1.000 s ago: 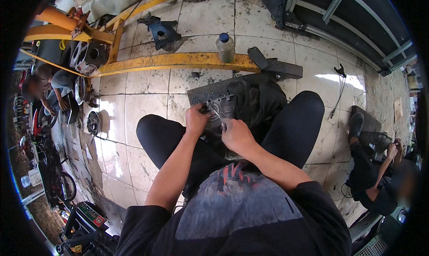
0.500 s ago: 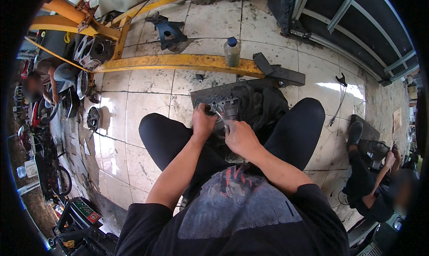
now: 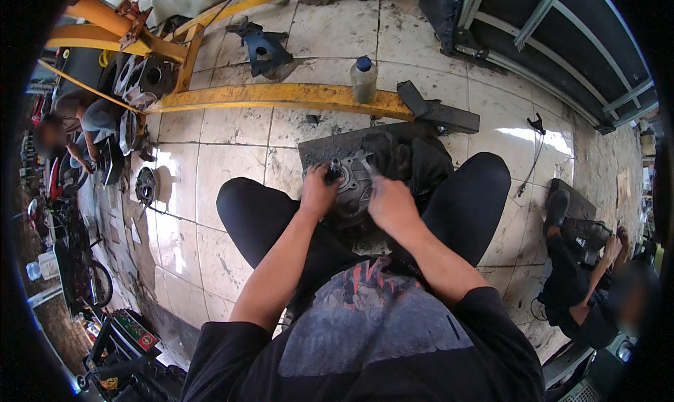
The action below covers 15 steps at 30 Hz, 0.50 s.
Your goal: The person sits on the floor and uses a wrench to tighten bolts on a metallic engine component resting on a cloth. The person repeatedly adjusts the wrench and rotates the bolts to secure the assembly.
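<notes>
A grey metal engine casing (image 3: 355, 193) lies between my knees, on a dark slab (image 3: 316, 149). My left hand (image 3: 319, 193) is at the casing's left side, fingers curled against a small dark metal piece (image 3: 335, 169) that stands up there. Whether that piece is loose or fixed to the casing I cannot make out. Over the casing's right side, my right hand (image 3: 394, 207) is closed on a shiny metal tool (image 3: 368, 167), smeared by motion, so its kind is unclear. Black cloth (image 3: 414, 160) is bunched just beyond my right hand.
Beyond the slab runs a yellow steel beam (image 3: 281, 97), with a blue-capped bottle (image 3: 364, 82) by it. A blue metal bracket (image 3: 265, 51) lies farther off. On the right, a co-worker (image 3: 586, 290) handles a part; another person (image 3: 77, 132) sits far left. A cable (image 3: 532, 156) lies right.
My right hand has drawn back to the right and lifted the tool off the casing's middle, uncovering more of the casing. My left hand has barely moved.
</notes>
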{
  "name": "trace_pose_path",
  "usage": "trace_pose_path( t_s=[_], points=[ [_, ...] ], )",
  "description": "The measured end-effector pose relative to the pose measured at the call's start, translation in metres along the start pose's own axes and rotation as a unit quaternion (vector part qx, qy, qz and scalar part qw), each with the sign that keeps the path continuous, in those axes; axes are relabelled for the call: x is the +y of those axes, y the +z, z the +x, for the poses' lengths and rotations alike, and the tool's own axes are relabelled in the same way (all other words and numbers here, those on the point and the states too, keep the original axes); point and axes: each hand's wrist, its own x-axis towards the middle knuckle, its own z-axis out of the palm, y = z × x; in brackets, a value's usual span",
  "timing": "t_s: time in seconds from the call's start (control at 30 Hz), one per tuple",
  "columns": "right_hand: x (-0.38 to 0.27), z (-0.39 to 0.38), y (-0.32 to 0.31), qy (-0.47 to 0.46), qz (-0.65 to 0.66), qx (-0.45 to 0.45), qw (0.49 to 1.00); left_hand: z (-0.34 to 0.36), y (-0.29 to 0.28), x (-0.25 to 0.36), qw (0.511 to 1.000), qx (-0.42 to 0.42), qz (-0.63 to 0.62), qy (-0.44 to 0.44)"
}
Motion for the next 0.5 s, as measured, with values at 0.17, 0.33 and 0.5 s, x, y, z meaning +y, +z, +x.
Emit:
trace_pose_path(
  t_s=[0.17, 0.33, 0.5],
  points=[
    [-0.021, -0.009, -0.002, -0.048, 0.006, -0.099, 0.994, 0.001, -0.002, -0.002, 0.999, 0.030, -0.015, 0.009],
    [-0.026, 0.001, -0.004, -0.020, -0.030, -0.062, 0.997, 0.002, -0.005, 0.011, 0.999, 0.035, -0.018, -0.024],
    [-0.037, -0.011, -0.008, 0.036, -0.092, -0.087, 0.991, -0.002, -0.005, 0.011, 0.998, 0.046, -0.008, -0.043]
  ],
)
